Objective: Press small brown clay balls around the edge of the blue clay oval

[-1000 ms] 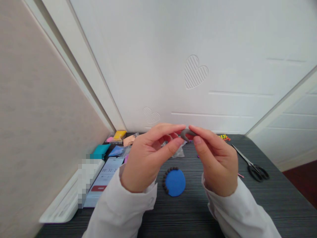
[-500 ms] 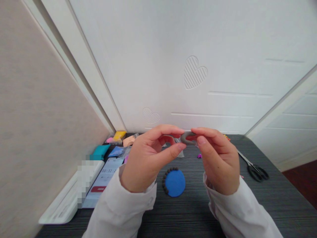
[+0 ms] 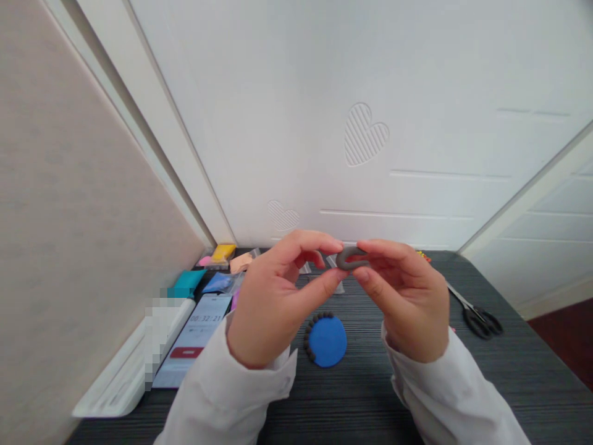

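Both hands are raised above a dark striped table (image 3: 509, 383). My right hand (image 3: 407, 303) pinches a small curved piece of grey clay (image 3: 348, 256) between thumb and fingers. My left hand (image 3: 273, 296) has its thumb and forefinger closed at the clay's left end. Below the hands lies a flat blue clay disc (image 3: 328, 341) with a row of small dark balls along its left rim.
Black scissors (image 3: 477, 315) lie at the right. A phone showing a timer (image 3: 192, 340) rests on a white tray at the left. Coloured clay packets (image 3: 217, 266) sit at the back left, small bright beads at the back right. A white panelled wall stands behind.
The right hand's fingers have shifted slightly on the grey clay, and the piece looks more curled. Both hands stay in about the same place.
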Available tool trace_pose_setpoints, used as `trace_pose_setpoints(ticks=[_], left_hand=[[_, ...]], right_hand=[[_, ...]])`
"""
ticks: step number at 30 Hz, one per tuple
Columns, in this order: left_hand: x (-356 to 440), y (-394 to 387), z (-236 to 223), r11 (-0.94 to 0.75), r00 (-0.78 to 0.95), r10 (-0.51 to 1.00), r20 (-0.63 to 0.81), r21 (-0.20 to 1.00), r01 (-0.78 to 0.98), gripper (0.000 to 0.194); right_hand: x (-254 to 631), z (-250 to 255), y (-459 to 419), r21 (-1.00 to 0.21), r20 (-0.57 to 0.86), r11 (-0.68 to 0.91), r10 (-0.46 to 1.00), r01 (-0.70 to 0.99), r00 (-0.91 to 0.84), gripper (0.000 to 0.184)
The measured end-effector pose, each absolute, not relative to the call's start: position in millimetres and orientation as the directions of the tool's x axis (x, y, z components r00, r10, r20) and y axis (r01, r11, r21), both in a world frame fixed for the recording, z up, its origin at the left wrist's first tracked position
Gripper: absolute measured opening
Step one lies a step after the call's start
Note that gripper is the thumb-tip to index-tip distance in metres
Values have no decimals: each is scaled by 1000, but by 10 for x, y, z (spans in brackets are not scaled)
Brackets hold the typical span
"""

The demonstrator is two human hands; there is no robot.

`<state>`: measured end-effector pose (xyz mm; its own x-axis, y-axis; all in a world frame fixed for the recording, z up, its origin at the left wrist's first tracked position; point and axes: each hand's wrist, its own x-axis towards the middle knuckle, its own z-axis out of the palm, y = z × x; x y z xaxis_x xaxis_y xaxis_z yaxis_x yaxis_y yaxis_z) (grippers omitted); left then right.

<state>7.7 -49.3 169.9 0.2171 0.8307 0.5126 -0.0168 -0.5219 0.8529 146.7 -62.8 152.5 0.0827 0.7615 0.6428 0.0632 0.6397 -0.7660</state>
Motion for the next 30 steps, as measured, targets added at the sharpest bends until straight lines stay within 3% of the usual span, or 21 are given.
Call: trace_pose_setpoints(ticks=[5, 20, 30], left_hand=[[28, -487, 1704, -496, 255, 839, 480, 869, -3, 36], [17, -503, 1737, -689, 211, 725, 656, 697, 200, 33], [26, -513, 1728, -682, 190, 730, 656, 716, 146, 32]], right_hand=[[1468, 1533, -642, -754, 657, 649, 748, 103, 92, 27], [1450, 1547, -661, -730, 683, 668, 721, 143, 116, 29], [1450, 1560, -681, -713, 700, 676, 702, 185, 130, 29]])
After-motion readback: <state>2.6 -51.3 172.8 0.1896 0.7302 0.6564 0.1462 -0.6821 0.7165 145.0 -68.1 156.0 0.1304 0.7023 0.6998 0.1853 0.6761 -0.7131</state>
